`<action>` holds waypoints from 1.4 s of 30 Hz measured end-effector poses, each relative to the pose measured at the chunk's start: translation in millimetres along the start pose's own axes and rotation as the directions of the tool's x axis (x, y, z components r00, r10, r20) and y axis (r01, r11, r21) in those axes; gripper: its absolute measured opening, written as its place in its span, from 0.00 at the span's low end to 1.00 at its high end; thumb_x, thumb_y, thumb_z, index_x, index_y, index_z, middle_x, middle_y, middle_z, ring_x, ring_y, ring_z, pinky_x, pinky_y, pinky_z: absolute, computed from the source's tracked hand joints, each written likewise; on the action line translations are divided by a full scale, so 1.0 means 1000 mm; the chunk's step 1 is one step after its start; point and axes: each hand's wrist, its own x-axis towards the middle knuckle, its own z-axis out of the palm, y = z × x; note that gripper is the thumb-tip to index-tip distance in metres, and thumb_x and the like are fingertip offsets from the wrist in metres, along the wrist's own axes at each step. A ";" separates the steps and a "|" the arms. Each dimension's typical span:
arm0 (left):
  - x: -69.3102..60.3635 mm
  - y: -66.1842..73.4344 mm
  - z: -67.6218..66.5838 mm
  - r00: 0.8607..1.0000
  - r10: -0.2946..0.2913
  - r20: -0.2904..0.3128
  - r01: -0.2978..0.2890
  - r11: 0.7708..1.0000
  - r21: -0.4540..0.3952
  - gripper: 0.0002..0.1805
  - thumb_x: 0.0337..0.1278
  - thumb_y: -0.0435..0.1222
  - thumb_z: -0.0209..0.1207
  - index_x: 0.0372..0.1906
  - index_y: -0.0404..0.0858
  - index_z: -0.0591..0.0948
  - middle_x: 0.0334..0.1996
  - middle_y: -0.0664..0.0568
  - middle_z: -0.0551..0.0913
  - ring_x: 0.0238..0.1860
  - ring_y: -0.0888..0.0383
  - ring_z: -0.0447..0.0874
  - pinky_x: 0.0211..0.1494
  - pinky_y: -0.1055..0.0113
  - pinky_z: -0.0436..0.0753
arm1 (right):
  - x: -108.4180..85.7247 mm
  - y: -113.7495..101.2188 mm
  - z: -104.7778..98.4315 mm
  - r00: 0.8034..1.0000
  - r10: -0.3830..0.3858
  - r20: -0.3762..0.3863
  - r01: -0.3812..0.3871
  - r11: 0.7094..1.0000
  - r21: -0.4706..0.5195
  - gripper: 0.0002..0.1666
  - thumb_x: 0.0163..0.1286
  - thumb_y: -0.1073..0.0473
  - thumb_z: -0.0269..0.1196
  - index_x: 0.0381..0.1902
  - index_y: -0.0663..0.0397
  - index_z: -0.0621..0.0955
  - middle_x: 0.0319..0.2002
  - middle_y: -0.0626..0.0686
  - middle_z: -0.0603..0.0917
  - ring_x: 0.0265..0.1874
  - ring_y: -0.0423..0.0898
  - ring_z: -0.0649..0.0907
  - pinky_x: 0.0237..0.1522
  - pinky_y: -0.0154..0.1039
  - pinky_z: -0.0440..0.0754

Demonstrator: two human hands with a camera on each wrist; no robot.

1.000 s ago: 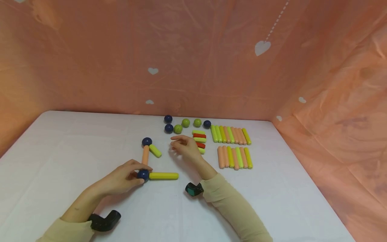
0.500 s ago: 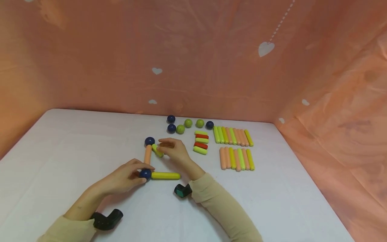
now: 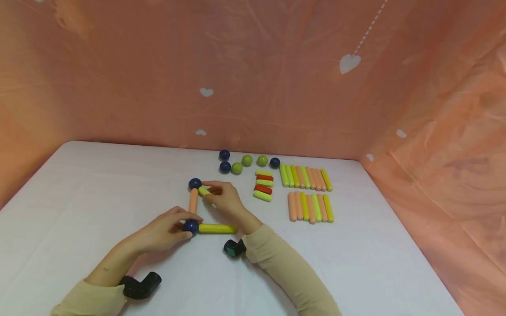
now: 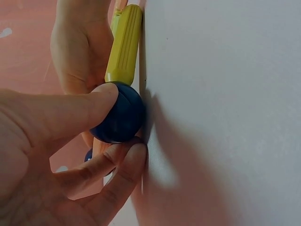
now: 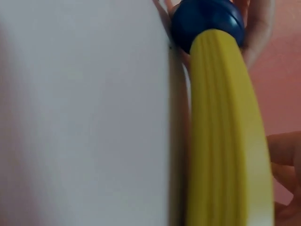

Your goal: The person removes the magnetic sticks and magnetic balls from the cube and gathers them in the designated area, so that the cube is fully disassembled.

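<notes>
My left hand (image 3: 166,230) holds the nearer dark blue ball (image 3: 191,227) between thumb and fingers, clearly seen in the left wrist view around the ball (image 4: 120,115). A long yellow stick (image 3: 218,228) runs rightward from that ball. From the same ball a peach stick (image 3: 193,202) leads away to a second blue ball (image 3: 195,184). My right hand (image 3: 227,197) pinches a short yellow-green stick (image 3: 203,191) that lies slanted beside the far ball; part of it is hidden by the fingers. In the right wrist view the yellow stick (image 5: 223,132) fills the foreground.
Loose blue balls (image 3: 225,167) and green balls (image 3: 247,160) lie at the back of the white table (image 3: 118,175). Short red and yellow-green sticks (image 3: 264,183) are stacked right of my right hand. Two rows of long sticks (image 3: 306,177) lie farther right.
My right hand has moved left from beside the short stick stack to the short yellow-green stick and now pinches it. My left hand stays on the nearer ball. The head view shifts slightly.
</notes>
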 end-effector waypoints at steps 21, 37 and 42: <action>0.002 -0.002 0.004 1.000 0.008 -0.018 -0.008 1.000 0.022 0.18 0.58 0.30 0.62 0.54 0.38 0.80 0.46 0.42 0.74 0.45 0.48 0.80 0.49 0.51 0.81 | -0.018 0.012 -0.027 0.999 -0.032 0.017 0.033 0.999 -0.010 0.19 0.71 0.60 0.57 0.58 0.45 0.80 0.55 0.52 0.80 0.48 0.45 0.77 0.48 0.36 0.77; 0.001 -0.001 0.002 1.000 -0.011 -0.013 0.012 0.999 0.051 0.18 0.59 0.32 0.61 0.55 0.40 0.79 0.48 0.41 0.74 0.46 0.48 0.79 0.50 0.50 0.80 | -0.037 0.030 -0.071 0.982 -0.090 -0.168 0.104 0.992 0.077 0.19 0.69 0.62 0.58 0.57 0.54 0.79 0.47 0.60 0.83 0.43 0.52 0.81 0.47 0.39 0.79; 0.001 -0.001 0.003 1.000 -0.027 -0.008 0.028 0.999 0.045 0.19 0.59 0.32 0.61 0.56 0.40 0.79 0.48 0.42 0.74 0.46 0.48 0.79 0.50 0.50 0.80 | -0.041 0.034 -0.083 0.971 -0.066 -0.229 0.080 0.995 0.052 0.19 0.68 0.64 0.59 0.56 0.55 0.81 0.47 0.59 0.83 0.41 0.49 0.82 0.46 0.36 0.79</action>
